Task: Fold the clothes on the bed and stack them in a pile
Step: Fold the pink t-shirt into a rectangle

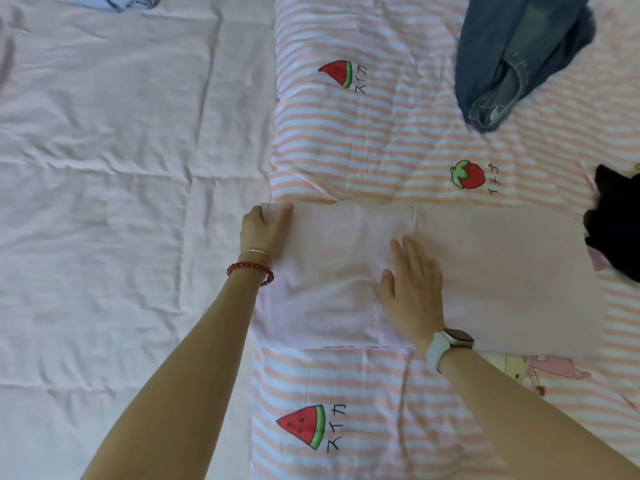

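Observation:
A pale pink garment point(502, 271) lies flat as a long strip across the striped quilt. My left hand point(265, 228) pinches its far left corner between thumb and fingers. My right hand point(414, 289) lies flat with spread fingers on the middle of the pink garment, pressing it down. Dark blue jeans point(512, 60) lie crumpled at the upper right. A black garment point(616, 220) sits bunched at the right edge, overlapping the pink garment's end. A light blue garment point(128, 1) shows at the top edge.
The pink-and-white striped quilt point(381, 143) with watermelon and strawberry prints covers the right half of the bed. A plain pale pink sheet point(104, 202), wrinkled, covers the left half.

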### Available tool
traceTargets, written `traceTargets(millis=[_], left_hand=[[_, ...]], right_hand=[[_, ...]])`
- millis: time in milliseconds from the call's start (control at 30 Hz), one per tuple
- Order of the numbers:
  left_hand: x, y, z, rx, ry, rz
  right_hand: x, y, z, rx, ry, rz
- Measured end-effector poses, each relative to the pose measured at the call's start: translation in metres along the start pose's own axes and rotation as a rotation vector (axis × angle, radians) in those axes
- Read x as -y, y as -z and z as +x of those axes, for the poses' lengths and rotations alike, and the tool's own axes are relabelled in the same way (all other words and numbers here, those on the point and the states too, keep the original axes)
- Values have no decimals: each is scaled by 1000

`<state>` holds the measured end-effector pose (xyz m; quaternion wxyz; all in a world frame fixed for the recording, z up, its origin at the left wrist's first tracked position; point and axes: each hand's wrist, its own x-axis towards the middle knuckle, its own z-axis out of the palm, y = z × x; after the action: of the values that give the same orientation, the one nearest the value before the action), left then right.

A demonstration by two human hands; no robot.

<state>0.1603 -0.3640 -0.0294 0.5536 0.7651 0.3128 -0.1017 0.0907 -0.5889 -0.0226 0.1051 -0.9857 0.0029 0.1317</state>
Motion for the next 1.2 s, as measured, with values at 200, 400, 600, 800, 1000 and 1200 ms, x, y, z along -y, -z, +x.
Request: traceTargets(millis=[200, 400, 600, 800, 1000, 1200], left_hand=[[2, 3, 18, -83, 32, -231], [7, 7, 16, -369, 26, -150], [1, 3, 6, -417, 179, -20], [-23, -46, -41, -404, -390, 698], [-9, -158, -99, 75, -749, 1147], [13, -227, -151, 189, -729, 1179]], right_hand=[[-38, 8, 61, 117, -99, -74], [-89, 15, 85, 328, -248, -183], [-139, 36, 88, 336, -293, -247], [-161, 38, 70, 171, -113, -351], [-234, 46, 67, 134, -212, -194], [-267, 55, 25, -77, -431, 354]])
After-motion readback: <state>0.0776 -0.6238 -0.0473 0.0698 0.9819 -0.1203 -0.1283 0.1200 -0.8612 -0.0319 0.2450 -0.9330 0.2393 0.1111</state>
